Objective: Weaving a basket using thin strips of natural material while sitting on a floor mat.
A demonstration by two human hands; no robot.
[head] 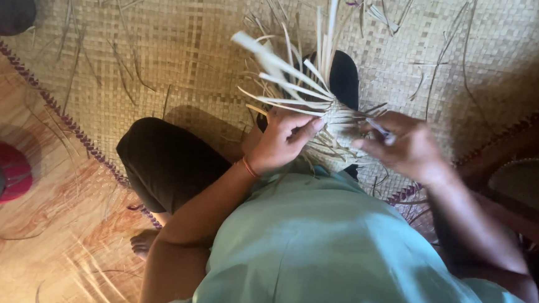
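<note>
Woven floor mat below; left hand fingers clamped on half-woven straw piece, right hand pinching a strand.

Dim warm light, soft shadows, right hand motion-blurred (corners darker)

Both hands up front, busy at the half-woven straw piece

Left hand sits on the near-left side of the half-woven straw piece, fingers curled over its edge and thumb pressed onto the weave, orange band on the wrist, forearm running back down and left with the elbow bent. Right hand is on the piece's right side, a bit blurred, fingers pinched together on one thin strand, wrist cocked inward, forearm angling back down to the right. The hands are close, not touching.
</note>
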